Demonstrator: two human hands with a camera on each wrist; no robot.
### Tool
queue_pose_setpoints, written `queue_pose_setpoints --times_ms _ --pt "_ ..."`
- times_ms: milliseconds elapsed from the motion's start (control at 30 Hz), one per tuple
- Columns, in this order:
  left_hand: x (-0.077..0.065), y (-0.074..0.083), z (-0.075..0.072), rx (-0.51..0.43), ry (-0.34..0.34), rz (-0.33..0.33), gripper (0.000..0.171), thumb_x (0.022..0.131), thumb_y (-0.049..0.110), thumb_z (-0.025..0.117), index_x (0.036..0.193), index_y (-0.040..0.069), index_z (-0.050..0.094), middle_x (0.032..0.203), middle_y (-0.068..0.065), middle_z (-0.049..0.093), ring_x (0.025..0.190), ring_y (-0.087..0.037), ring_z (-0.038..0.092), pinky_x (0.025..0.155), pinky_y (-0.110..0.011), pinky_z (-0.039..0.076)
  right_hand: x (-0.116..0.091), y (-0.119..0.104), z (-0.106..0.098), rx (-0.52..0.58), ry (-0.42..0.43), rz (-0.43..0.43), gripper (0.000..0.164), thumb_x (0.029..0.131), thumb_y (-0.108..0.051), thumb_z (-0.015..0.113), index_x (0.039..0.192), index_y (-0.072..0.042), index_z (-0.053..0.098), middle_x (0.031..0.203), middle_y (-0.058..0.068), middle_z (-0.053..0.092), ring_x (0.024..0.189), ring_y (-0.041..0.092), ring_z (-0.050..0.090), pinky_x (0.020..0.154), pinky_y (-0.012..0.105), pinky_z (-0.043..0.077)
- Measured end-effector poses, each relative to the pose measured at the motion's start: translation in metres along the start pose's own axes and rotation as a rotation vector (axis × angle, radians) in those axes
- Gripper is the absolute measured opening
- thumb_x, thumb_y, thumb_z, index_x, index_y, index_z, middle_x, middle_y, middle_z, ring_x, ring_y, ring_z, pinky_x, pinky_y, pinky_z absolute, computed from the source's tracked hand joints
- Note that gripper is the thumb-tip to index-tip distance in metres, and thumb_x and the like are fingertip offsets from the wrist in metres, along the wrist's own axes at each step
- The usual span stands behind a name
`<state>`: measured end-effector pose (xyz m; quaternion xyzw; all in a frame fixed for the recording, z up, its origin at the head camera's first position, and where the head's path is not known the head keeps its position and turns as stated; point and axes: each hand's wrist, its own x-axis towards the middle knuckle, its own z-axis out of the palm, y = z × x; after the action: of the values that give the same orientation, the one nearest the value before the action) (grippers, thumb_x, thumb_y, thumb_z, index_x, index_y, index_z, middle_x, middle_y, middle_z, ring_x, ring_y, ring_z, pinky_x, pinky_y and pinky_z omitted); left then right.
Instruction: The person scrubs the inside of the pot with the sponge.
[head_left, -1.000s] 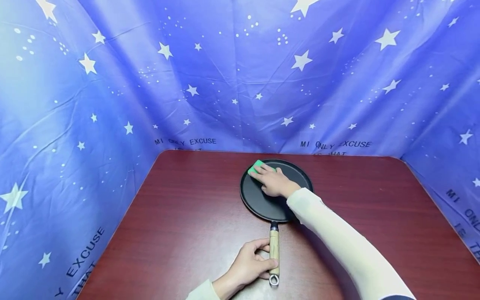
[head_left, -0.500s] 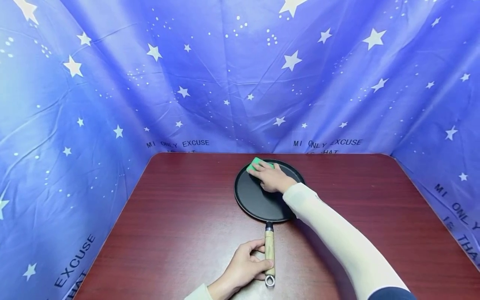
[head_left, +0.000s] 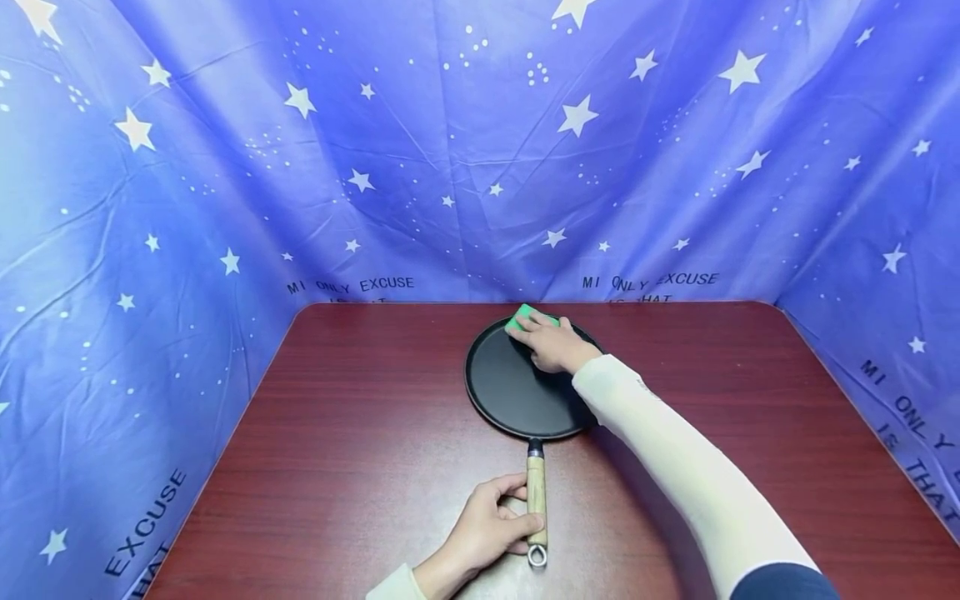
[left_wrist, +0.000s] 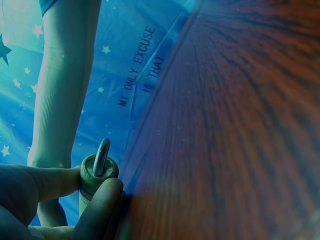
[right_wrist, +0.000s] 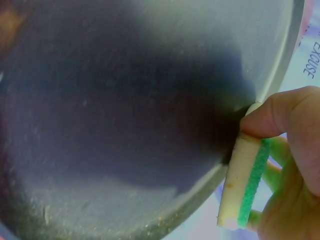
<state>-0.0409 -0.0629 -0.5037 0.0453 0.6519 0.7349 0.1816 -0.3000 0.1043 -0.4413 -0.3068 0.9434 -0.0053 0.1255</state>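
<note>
A round black flat pan (head_left: 517, 387) lies on the table, its wooden handle (head_left: 536, 487) pointing toward the near edge. The left hand (head_left: 491, 521) grips that handle near its metal hanging ring (head_left: 537, 556); the left wrist view shows thumb and fingers around the handle's end (left_wrist: 90, 175). At the pan's far rim, the right hand (head_left: 555, 343) holds a sponge (head_left: 525, 317) with a green scouring side. In the right wrist view the sponge (right_wrist: 245, 180) sits across the rim, its pale side toward the pan and the thumb on its edge.
The dark red wooden table (head_left: 360, 417) ends close behind the pan. A blue curtain (head_left: 420, 167) with white stars surrounds it at the back and both sides. The right arm's white sleeve (head_left: 675, 467) crosses over the table's right half.
The right hand has slid the sponge from the pan's upper left toward its far rim, a little rightward. The left hand keeps its grip on the handle. The head view has shifted slightly.
</note>
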Motion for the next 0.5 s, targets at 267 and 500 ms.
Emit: queue_pose_setpoints --times_ms 267,500 --pt "-0.001 0.002 0.0 -0.008 0.001 -0.001 0.061 0.085 -0.004 0.077 0.143 -0.008 0.057 0.11 -0.008 0.065 0.066 -0.009 0.068 0.051 -0.017 0.059 -0.006 0.013 0.001 0.015 0.016 0.016 0.069 0.103 -0.009 0.06 0.167 -0.015 0.033 0.174 0.014 0.021 0.161 0.037 0.011 0.122 0.076 0.022" --pt "-0.001 0.003 0.0 -0.009 -0.01 0.003 0.061 0.086 -0.003 0.076 0.144 -0.009 0.056 0.11 -0.01 0.064 0.067 -0.008 0.068 0.053 -0.018 0.061 -0.017 0.027 0.003 0.03 0.009 0.035 0.074 0.1 -0.007 0.062 0.167 -0.015 0.032 0.174 0.014 0.02 0.161 0.036 0.01 0.121 0.079 0.02"
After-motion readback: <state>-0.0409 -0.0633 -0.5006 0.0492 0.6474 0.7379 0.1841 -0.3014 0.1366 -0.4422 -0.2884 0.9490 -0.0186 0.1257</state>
